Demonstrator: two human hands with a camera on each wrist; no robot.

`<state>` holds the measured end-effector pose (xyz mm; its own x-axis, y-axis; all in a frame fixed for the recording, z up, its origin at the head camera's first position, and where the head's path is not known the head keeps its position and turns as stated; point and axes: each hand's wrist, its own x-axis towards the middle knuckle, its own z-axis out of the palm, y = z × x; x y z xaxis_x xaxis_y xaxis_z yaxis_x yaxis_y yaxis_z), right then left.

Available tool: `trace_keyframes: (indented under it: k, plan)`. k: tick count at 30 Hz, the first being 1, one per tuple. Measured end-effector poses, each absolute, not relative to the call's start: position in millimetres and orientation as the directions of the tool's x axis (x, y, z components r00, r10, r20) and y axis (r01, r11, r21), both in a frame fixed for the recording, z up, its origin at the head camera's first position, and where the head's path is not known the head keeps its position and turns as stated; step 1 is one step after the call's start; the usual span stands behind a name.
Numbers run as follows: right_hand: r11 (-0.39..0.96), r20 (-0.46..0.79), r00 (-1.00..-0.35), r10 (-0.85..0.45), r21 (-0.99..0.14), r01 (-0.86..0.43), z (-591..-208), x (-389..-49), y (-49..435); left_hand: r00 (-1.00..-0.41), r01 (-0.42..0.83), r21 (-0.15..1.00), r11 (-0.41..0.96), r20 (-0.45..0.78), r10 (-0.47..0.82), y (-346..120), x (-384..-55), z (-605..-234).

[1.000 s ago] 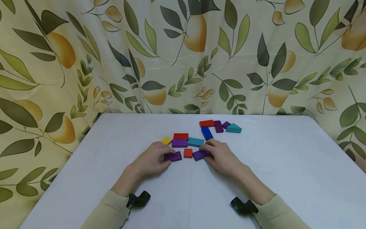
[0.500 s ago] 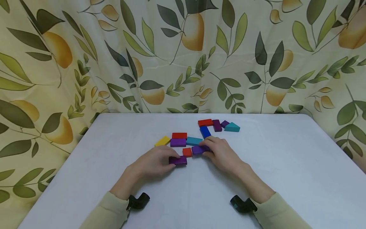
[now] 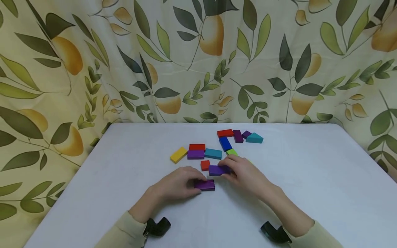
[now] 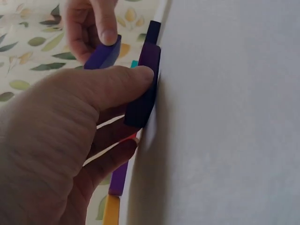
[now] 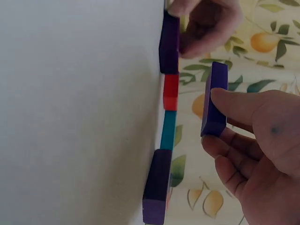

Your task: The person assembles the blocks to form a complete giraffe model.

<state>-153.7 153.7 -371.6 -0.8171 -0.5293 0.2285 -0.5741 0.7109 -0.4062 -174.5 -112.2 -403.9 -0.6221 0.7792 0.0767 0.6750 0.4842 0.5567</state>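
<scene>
My left hand pinches a purple block between thumb and fingers, close over the white table in the left wrist view. To its right and a little farther back, my right hand grips a bluish-purple block. In the right wrist view that bluish-purple block is raised off the table. Just behind the two held blocks lies a small red block. A dark purple block rests on the table below my right hand; in the head view it is hidden.
Behind the hands lie a yellow block, a long red block, a purple block and a teal block. A blue block, a green piece and a teal triangle are farther right. A patterned curtain hangs behind the table.
My left hand has moved right and toward the near edge with its purple block, uncovering the yellow block. My right hand has lifted its block, and the green piece shows more.
</scene>
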Motion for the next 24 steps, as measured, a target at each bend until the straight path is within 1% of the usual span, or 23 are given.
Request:
trace_keyframes:
  k: [3, 9, 12, 15, 18, 24]
  plan:
    - [0.698, 0.181, -0.81, -0.558, -0.425, -0.576, -372.4, -142.8, 152.8, -0.632, 0.661, 0.575, 0.482, 0.08, 0.771, -110.8, -175.2, -408.1]
    - [0.658, 0.103, -0.772, -0.628, -0.46, -0.597, -372.1, -129.1, 144.9, -0.673, 0.59, 0.633, 0.5, 0.045, 0.738, -116.7, -178.5, -406.8]
    - [0.64, 0.08, -0.749, -0.658, -0.465, -0.612, -373.7, -125.6, 138.9, -0.665, 0.584, 0.658, 0.475, 0.053, 0.745, -120.9, -181.8, -406.2]
    - [0.636, 0.079, -0.733, -0.676, -0.44, -0.634, -377.1, -123.4, 132.8, -0.645, 0.598, 0.667, 0.444, 0.072, 0.76, -123.1, -183.9, -406.7]
    - [0.651, 0.061, -0.74, -0.67, -0.429, -0.626, -380.4, -121.7, 127.9, -0.637, 0.594, 0.682, 0.427, 0.075, 0.767, -123.8, -184.2, -406.7]
    - [0.645, 0.013, -0.744, -0.668, -0.489, -0.588, -379.0, -122.3, 129.7, -0.649, 0.568, 0.701, 0.431, 0.06, 0.759, -122.9, -180.2, -405.7]
